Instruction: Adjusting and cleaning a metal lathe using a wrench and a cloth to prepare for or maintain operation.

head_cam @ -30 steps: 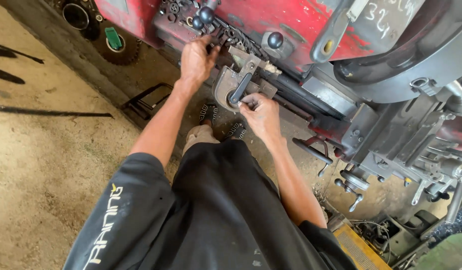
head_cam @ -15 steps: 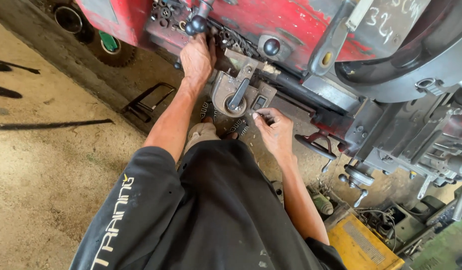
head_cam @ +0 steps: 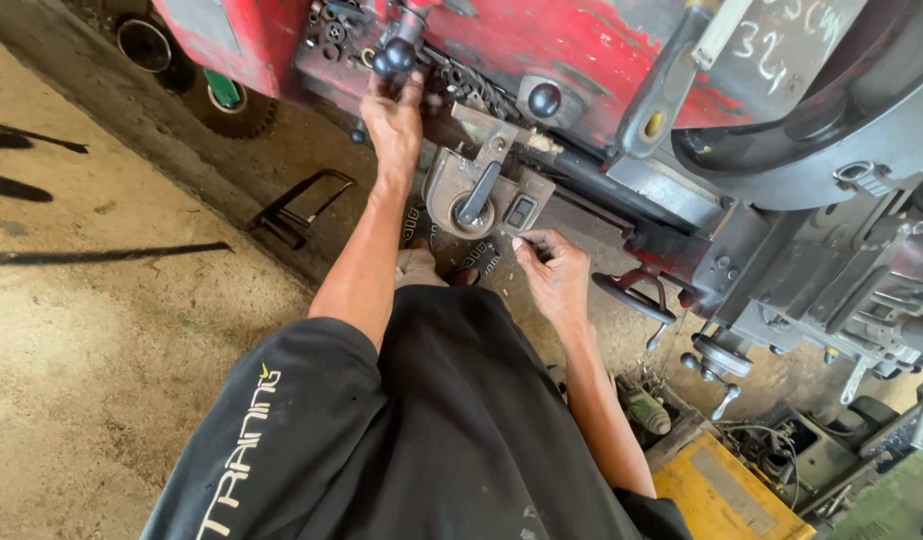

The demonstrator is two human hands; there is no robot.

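- Your left hand (head_cam: 394, 128) reaches up to the red machine (head_cam: 582, 50), fingers curled around the stem just under a black ball knob (head_cam: 394, 57); the grip looks closed on that lever.
- Your right hand (head_cam: 554, 275) hangs lower, beside the grey lever housing (head_cam: 474, 190), with thumb and fingers pinched together on something small and pale; you cannot tell what it is.
- The housing carries a dark handle (head_cam: 479, 193) angled across its round face and a small black switch (head_cam: 522, 211) to the right of it. Your right fingertips sit just below that switch.
- A second ball knob (head_cam: 544, 98) stands to the right, untouched.
- A black handwheel (head_cam: 634, 297) lies just right of your right wrist.
- Your sandalled feet (head_cam: 422, 262) show between your arms on the dirty concrete floor (head_cam: 102, 330).
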